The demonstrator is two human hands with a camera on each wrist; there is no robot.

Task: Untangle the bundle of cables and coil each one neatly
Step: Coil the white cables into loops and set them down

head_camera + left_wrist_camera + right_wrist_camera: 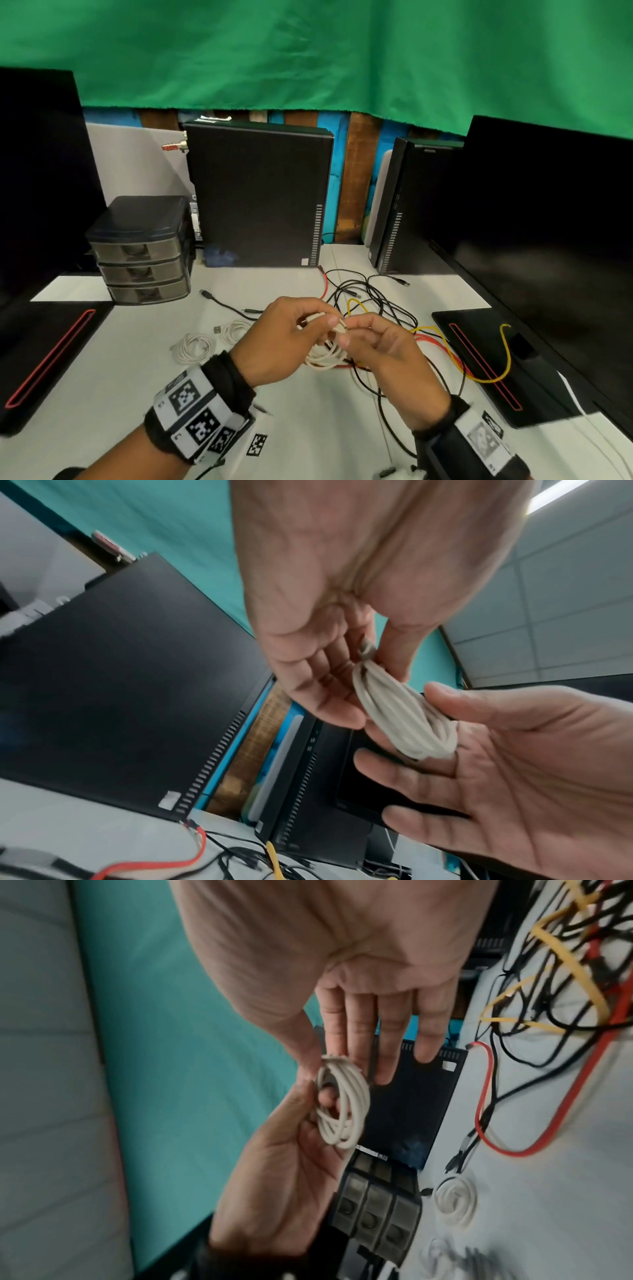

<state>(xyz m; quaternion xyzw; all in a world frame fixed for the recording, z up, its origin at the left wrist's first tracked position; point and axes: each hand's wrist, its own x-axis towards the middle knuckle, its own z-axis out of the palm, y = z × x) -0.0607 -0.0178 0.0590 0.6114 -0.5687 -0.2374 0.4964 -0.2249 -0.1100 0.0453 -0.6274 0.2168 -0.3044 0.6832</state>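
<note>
A coiled white cable (325, 353) hangs above the table between both hands. My left hand (318, 322) pinches one side of the coil (394, 710) between thumb and fingers. My right hand (346, 337) pinches the other side of the coil (342, 1104) with thumb and index finger, its other fingers nearly straight. Behind and to the right of the hands a tangle of black, yellow and red cables (380, 305) lies on the white table (308, 428). Two coiled white cables (195, 346) (236, 329) lie to the left.
A loose black cable (222, 303) lies behind the white coils. A three-drawer box (140, 250) and two black computer towers (257, 198) (400, 212) stand at the back. Dark monitors (41, 171) (548, 222) flank the table; a yellow cable drapes over the right base (479, 349).
</note>
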